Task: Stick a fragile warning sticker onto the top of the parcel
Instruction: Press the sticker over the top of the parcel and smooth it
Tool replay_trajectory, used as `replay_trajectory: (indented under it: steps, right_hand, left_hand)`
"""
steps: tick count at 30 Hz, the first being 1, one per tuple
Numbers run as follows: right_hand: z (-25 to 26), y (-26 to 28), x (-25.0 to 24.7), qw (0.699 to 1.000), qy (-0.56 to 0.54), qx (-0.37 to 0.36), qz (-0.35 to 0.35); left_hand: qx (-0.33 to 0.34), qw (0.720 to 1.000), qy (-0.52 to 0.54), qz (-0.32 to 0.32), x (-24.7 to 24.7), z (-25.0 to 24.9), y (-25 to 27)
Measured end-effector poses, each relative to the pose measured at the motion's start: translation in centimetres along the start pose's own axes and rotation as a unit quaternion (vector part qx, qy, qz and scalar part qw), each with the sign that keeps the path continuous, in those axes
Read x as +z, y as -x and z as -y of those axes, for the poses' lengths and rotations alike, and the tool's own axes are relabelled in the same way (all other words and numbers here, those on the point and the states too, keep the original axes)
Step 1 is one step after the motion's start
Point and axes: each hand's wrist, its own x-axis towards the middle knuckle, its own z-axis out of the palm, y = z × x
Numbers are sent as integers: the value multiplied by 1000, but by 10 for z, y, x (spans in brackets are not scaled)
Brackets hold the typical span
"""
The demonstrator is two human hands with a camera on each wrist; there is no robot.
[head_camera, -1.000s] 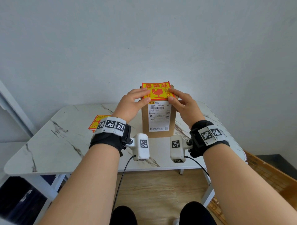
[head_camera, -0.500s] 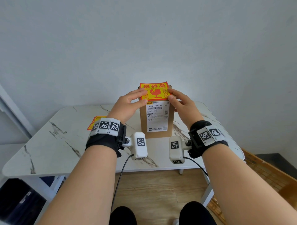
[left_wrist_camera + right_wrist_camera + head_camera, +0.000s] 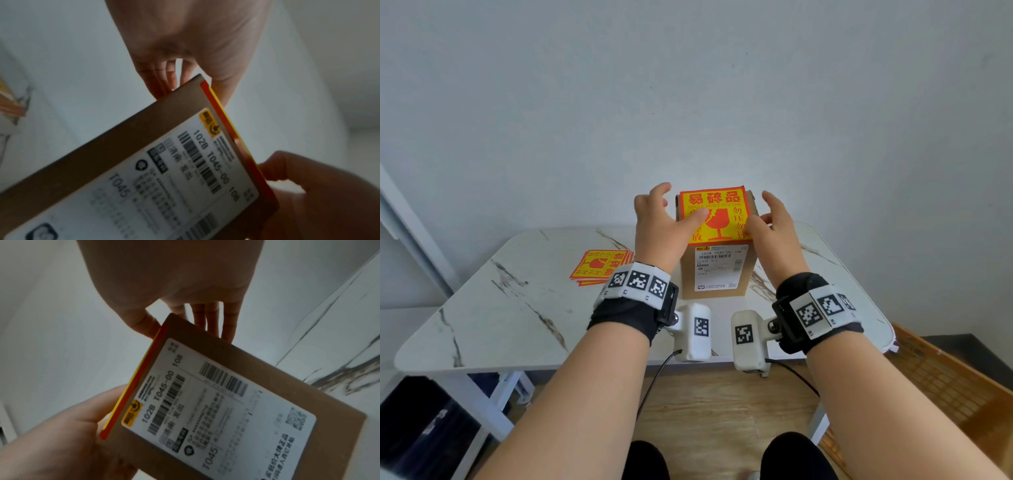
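I keep both thumbs pressing the sticker (image 3: 717, 214) flat onto the parcel (image 3: 717, 270) top; left hand (image 3: 659, 228) and right hand (image 3: 774, 229) grips splayed, clasping nothing.

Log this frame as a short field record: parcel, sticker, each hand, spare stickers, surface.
parcel: brown cardboard parcel standing upright on the table, white shipping label on the near face
sticker: fragile warning sticker lying on the parcel's top
left hand: left hand open, thumb on the sticker's left side
right hand: right hand open, thumb at the sticker's right edge
spare stickers: stack of fragile stickers left of the parcel
surface: white marble-pattern table
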Motion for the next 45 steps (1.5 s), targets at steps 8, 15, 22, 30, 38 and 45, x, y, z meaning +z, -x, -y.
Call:
replay_trajectory:
  steps: [8, 15, 22, 30, 38, 45]
  right_hand:
    - [2, 4, -1, 999, -16, 22, 33]
    - [-3, 7, 4, 998, -44, 23, -25]
    - [12, 8, 22, 999, -22, 49, -3]
    - [16, 14, 24, 999, -10, 39, 13]
    - [18, 7, 24, 996, -26, 76, 30]
    - [14, 3, 17, 997, -13, 65, 40]
  left_hand:
    - [-161, 929, 316, 102, 3, -2, 12]
    - [-134, 929, 320, 129, 0, 2, 17]
    - [-127, 952, 258, 107, -3, 6, 20]
    - [-161, 938, 282, 118, -3, 2, 19]
    - [-149, 954, 232, 117, -3, 0, 17]
    - [-129, 966, 189, 119, -5, -1, 17]
